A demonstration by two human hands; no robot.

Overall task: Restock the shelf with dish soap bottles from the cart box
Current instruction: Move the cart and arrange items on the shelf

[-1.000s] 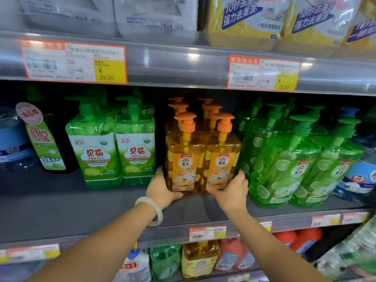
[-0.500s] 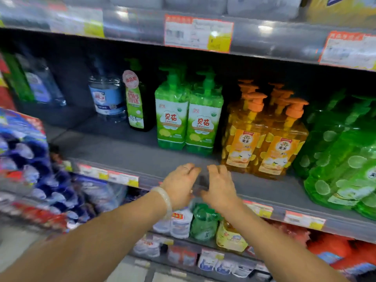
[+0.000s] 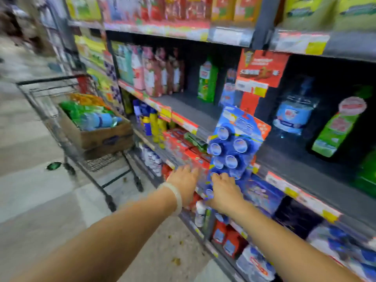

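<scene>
Both my hands are empty, palms down, fingers loosely spread, closed on nothing: left hand [image 3: 184, 183] and right hand [image 3: 224, 191] hang in front of the shelf [image 3: 305, 174] edge, by a blue hanging pack [image 3: 234, 147]. I judge they are free for the next fetch. The bottles [image 3: 89, 115] lie heaped in the box [image 3: 101, 139], which sits in the cart [image 3: 50, 102] at the aisle's left, well apart from my hands.

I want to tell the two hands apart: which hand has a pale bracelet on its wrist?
The left hand: a pale bracelet circles its wrist. The right hand, beside it, has a bare wrist.
</scene>
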